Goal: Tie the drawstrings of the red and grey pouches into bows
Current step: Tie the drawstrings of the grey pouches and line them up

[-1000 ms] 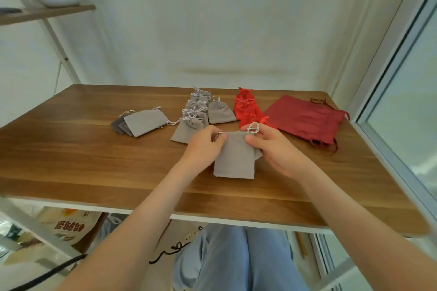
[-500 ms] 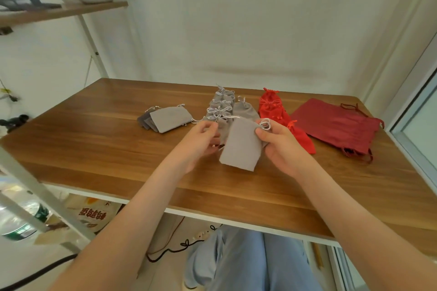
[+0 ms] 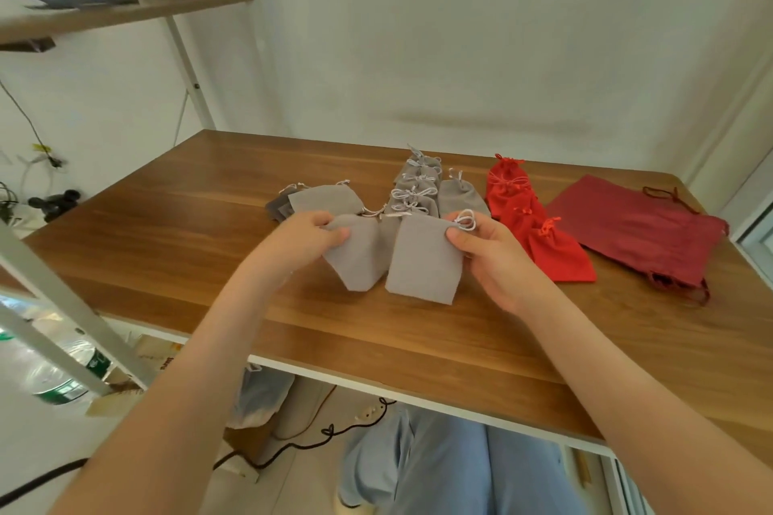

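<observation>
left hand pinching one grey pouch, right hand pinching a second pouch, through its cord loop i think, both just in front of the tied row

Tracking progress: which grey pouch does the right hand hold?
The nearest grey pouch, corner pinched by the right hand; the left hand holds another, others lie on the table.
</observation>
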Demonstrator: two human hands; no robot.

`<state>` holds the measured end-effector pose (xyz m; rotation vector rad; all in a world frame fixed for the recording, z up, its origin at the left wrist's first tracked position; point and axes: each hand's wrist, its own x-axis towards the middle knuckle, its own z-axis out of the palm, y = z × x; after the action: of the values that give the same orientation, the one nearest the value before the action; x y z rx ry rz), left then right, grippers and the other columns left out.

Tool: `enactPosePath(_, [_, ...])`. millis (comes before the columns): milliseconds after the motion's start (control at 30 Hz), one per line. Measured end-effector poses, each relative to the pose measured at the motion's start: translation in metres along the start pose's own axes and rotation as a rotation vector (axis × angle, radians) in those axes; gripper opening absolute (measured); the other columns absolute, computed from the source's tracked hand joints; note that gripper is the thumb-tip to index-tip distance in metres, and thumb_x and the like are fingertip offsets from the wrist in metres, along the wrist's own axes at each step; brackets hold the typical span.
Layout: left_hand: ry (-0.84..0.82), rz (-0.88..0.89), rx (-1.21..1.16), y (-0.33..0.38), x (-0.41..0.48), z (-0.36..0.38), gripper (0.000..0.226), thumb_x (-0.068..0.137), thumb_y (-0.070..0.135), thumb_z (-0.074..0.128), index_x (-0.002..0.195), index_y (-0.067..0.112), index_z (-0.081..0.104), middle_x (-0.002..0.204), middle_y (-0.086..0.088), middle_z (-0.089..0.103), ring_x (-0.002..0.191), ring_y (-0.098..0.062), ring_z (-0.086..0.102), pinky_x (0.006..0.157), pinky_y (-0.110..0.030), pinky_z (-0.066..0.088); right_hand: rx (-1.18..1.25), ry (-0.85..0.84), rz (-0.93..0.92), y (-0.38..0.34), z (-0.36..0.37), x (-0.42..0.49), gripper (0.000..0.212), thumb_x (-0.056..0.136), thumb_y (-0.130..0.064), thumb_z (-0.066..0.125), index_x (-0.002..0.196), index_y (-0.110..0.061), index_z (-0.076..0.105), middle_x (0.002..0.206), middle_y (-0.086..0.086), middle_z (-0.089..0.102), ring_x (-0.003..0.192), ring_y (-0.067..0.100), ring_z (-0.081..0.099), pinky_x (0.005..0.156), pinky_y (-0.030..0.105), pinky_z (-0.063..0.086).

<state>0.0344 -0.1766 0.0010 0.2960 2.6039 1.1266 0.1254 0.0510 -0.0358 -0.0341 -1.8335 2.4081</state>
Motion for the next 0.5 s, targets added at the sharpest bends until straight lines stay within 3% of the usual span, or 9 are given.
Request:
enactPosePath(100, [0.192, -0.098, 0.484, -0.003, 0.007, -0.006, 0.038, 0.095, 0.037, 0.046, 0.128, 0.020, 0.051, 0.129, -0.011, 0.050, 0.117, -0.030, 0.046, 0.092, -0.039, 0.038, -0.011, 0.077, 0.030, 0.003, 0.002, 0.001, 0.016, 0.090, 0.000, 0.056, 0.096, -0.015, 0.057, 0.092, 0.003, 0.064, 0.089, 0.018, 0.061, 0.076, 0.032, 0.051])
enactPosePath(133, [0.292, -0.084, 0.517, 0.001, 0.006, -0.003, 0.041, 0.095, 0.035, 0.046, 0.134, 0.021, 0.045, 0.137, -0.012, 0.043, 0.124, -0.032, 0.038, 0.098, -0.041, 0.035, -0.038, 0.090, 0.032, 0.004, 0.003, 0.002, 0.017, 0.089, 0.000, 0.057, 0.095, -0.016, 0.057, 0.092, 0.003, 0.063, 0.090, 0.020, 0.061, 0.077, 0.034, 0.050])
enactPosePath(200, [0.466, 0.126, 0.384, 0.016, -0.003, 0.007, 0.038, 0.096, 0.025, 0.046, 0.135, 0.020, 0.045, 0.140, -0.010, 0.038, 0.129, -0.029, 0.033, 0.102, -0.038, 0.030, -0.103, 0.093, 0.021, 0.004, 0.004, 0.001, 0.018, 0.087, 0.001, 0.060, 0.091, -0.016, 0.056, 0.089, 0.004, 0.061, 0.091, 0.021, 0.058, 0.077, 0.034, 0.047])
enactPosePath(267, [0.374, 0.391, 0.184, 0.032, -0.013, 0.023, 0.032, 0.099, 0.018, 0.041, 0.130, 0.019, 0.049, 0.136, -0.004, 0.045, 0.125, -0.020, 0.039, 0.097, -0.027, 0.031, -0.159, 0.081, 0.005, 0.001, 0.005, -0.001, 0.019, 0.086, 0.000, 0.062, 0.088, -0.016, 0.054, 0.085, 0.002, 0.058, 0.088, 0.020, 0.056, 0.074, 0.032, 0.045])
enactPosePath(333, [0.127, 0.497, 0.131, 0.045, -0.021, 0.043, 0.028, 0.102, 0.023, 0.037, 0.124, 0.019, 0.053, 0.125, 0.002, 0.054, 0.116, -0.012, 0.047, 0.088, -0.021, 0.033, -0.207, 0.073, -0.002, -0.003, 0.003, -0.005, 0.019, 0.085, -0.002, 0.064, 0.088, -0.017, 0.052, 0.082, 0.000, 0.057, 0.082, 0.016, 0.056, 0.070, 0.029, 0.045])
enactPosePath(400, [0.018, 0.471, 0.170, 0.049, -0.023, 0.059, 0.026, 0.103, 0.032, 0.033, 0.099, 0.022, 0.058, 0.099, 0.004, 0.061, 0.099, -0.016, 0.054, 0.074, -0.026, 0.035, -0.229, 0.073, -0.020, -0.008, -0.001, -0.011, 0.018, 0.086, -0.005, 0.064, 0.088, -0.016, 0.051, 0.079, -0.003, 0.056, 0.077, 0.011, 0.056, 0.066, 0.025, 0.045])
enactPosePath(500, [0.010, 0.370, 0.210, 0.054, -0.026, 0.079, 0.044, 0.102, 0.043, 0.028, 0.067, 0.021, 0.044, 0.067, 0.004, 0.049, 0.072, -0.016, 0.050, 0.057, -0.028, 0.028, -0.254, 0.111, -0.056, -0.012, -0.013, -0.022, 0.008, 0.091, -0.009, 0.058, 0.091, -0.014, 0.053, 0.079, -0.003, 0.055, 0.073, 0.008, 0.055, 0.065, 0.025, 0.045])
